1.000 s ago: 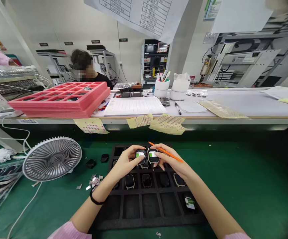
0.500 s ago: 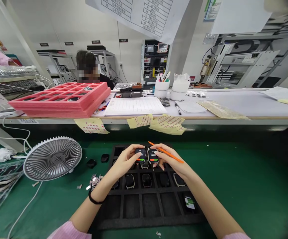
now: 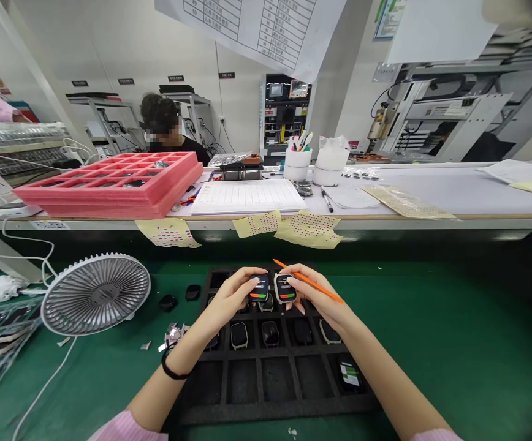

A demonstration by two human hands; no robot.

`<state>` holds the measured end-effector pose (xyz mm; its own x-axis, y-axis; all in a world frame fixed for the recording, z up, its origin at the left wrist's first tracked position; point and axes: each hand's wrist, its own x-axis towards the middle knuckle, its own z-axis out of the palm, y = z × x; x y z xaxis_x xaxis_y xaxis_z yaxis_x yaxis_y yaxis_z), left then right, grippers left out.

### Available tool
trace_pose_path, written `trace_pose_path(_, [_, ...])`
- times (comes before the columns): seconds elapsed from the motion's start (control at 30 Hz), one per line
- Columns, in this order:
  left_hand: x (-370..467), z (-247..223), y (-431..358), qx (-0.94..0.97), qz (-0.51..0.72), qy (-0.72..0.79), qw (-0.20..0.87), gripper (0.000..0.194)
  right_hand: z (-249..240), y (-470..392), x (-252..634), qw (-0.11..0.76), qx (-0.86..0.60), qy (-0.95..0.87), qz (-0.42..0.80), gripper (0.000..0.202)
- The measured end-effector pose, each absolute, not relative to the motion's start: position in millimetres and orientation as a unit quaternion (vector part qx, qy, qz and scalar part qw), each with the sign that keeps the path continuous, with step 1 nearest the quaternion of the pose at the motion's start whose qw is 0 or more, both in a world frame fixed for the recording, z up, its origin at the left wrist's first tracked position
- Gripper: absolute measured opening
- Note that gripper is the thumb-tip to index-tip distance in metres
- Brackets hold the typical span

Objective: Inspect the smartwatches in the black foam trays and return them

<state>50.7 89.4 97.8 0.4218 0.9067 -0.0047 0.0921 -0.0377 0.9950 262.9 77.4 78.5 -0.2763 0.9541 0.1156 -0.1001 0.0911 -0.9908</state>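
My left hand (image 3: 233, 297) is closed on a dark smartwatch body (image 3: 260, 288), its lit screen showing red and green bars. Beside it, a silver-framed smartwatch body (image 3: 285, 290) with a similar lit screen is gripped by my right hand (image 3: 314, 293). An orange stick-shaped tool (image 3: 312, 282), perhaps a pen or pry stick, is also tucked in the right hand. Both thumbs rest on or near the screens. Below lies a black foam tray (image 3: 266, 412) with several strapless watches in its pockets, among them a silver-framed watch (image 3: 239, 335). One pocket holds a watch showing a green-and-white screen (image 3: 350, 373).
A grey fan (image 3: 98, 294) stands at the left, near clear plastic trays (image 3: 3, 343). Two small black pieces (image 3: 181, 297) and scraps (image 3: 173, 335) lie by the foam tray. A shelf ahead carries a pink foam tray (image 3: 110, 205), paper sheets (image 3: 247, 196) and a pen cup (image 3: 297, 164). A person (image 3: 160, 122) sits beyond.
The screens of both held watches now show different content, with red and green bars on each. My hands stay almost in place; the view has shifted very slightly.
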Motion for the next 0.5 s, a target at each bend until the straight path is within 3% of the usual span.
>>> trace_pose_path(0.5, [50.4,99.7,85.9,0.665,0.363,0.361,0.544,0.041,77.2,77.4,263.7,0.462,-0.361,-0.583,0.563,0.027])
